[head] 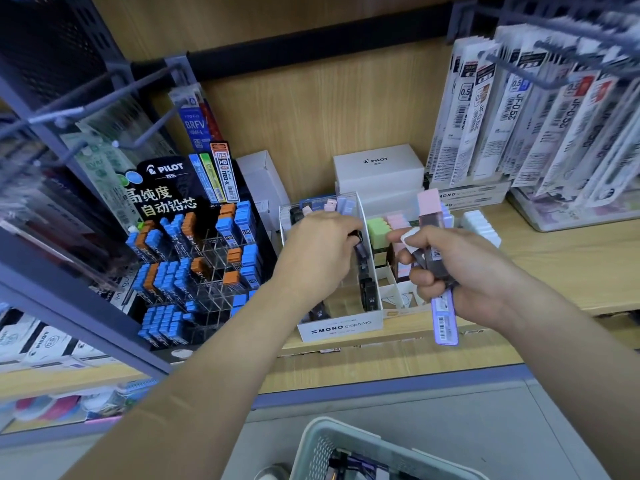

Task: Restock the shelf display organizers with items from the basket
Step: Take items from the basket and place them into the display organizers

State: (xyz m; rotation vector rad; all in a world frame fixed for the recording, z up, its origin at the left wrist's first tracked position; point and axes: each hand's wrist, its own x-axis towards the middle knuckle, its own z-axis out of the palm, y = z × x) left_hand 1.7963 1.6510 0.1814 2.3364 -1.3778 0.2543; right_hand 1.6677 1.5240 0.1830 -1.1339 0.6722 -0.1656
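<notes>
A white MONO graph organizer (341,330) stands on the wooden shelf, with dark lead cases in its slots. My left hand (318,252) reaches into its left section and pinches a dark lead case (362,252) over a slot. My right hand (460,271) hovers to the right of the organizer, gripping a bundle of lead cases (438,258): a pink one sticks up, a purple one hangs down. The grey basket (323,445) sits at the bottom edge, with dark items inside.
A black Pilot lead display (194,258) with blue and orange cases stands to the left. White Pilot boxes (379,171) sit behind the organizer. Refill packs hang on hooks (519,109) at upper right. More pastel cases (481,225) stand in the right tray.
</notes>
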